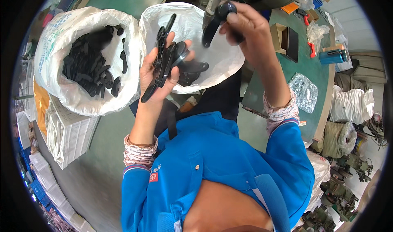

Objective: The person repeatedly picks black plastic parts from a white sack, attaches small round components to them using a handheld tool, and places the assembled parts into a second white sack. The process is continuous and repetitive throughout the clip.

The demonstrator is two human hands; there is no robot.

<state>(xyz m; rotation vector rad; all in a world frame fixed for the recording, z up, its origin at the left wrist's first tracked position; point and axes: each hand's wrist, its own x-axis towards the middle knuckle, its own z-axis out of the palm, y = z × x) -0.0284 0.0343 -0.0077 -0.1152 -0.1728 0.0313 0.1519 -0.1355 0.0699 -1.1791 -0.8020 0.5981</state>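
Note:
My left hand point(168, 90) is closed around a bunch of glossy black handle-like parts point(163, 64), long with rounded ends. They stick out past its fingers above and below. Raised to the upper right, my right hand point(254, 27) grips a single black handle-like part point(211, 32) with a round knob end; its long end points down and left. Both hands are over a white woven sack point(227, 66), where a few similar black parts point(190, 77) lie inside. To the left, a second white sack point(47, 55) holds a heap of matte black parts point(84, 62).
A metal machine point(215, 0) stands just beyond my right hand. The green workbench point(266, 82) on the right carries a clear plastic bag point(303, 92), a cardboard box point(278, 37) and a blue bottle point(332, 56). A white crate point(77, 133) sits below the left sack.

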